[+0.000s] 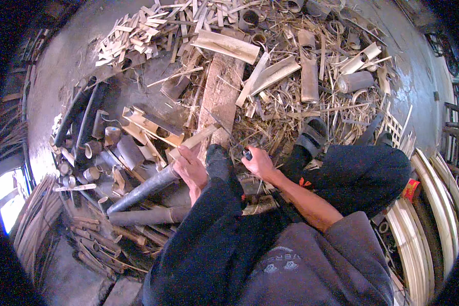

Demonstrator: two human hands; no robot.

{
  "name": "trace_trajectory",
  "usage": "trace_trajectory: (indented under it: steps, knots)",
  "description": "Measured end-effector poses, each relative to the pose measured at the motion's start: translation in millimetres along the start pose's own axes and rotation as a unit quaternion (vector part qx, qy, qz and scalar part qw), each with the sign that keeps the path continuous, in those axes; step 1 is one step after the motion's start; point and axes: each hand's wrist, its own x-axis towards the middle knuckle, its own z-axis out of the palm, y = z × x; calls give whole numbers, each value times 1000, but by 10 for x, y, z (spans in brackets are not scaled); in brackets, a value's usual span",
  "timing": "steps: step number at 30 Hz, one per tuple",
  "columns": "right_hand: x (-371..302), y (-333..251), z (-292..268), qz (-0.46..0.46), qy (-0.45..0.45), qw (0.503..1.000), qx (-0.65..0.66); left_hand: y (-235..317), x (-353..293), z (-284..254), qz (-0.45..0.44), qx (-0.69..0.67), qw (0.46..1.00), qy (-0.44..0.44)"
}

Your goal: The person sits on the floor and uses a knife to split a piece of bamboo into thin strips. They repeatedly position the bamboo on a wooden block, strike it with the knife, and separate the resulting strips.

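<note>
My left hand (189, 168) is closed around the near end of a pale split bamboo strip (201, 136), which slants up to the right over a worn wooden board (223, 84). My right hand (260, 162) grips the dark handle of a knife (247, 153). Its thin blade points up and to the left, reaching the strip's far end; whether the edge touches the strip, I cannot tell. My left foot (218, 154) rests at the board's near end, between my hands.
Split bamboo pieces (275, 74), tubes (308, 76) and shavings cover the floor beyond my right foot (311, 137). Small cut slats (137, 35) are heaped at the far left. Dark bamboo poles (143, 189) lie left of my leg. Long pale strips (410, 245) stand bundled at the right.
</note>
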Motion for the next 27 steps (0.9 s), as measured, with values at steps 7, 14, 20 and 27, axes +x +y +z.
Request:
trace_trajectory:
  steps: [7, 14, 20, 27]
  knots:
    - [-156, -6, 14, -43, -41, 998, 24, -64, -41, -264, -25, 105, 992, -59]
    - [1, 73, -48, 2, -42, 999, 22, 700, 1003, -469, -3, -353, 935, 32]
    - [10, 119, 97, -24, -48, 999, -3, 1314, 1838, -354, 10, -311, 947, -85]
    - [63, 469, 99, 51, -70, 996, 16, 586, 776, 1452, 252, 276, 871, -318]
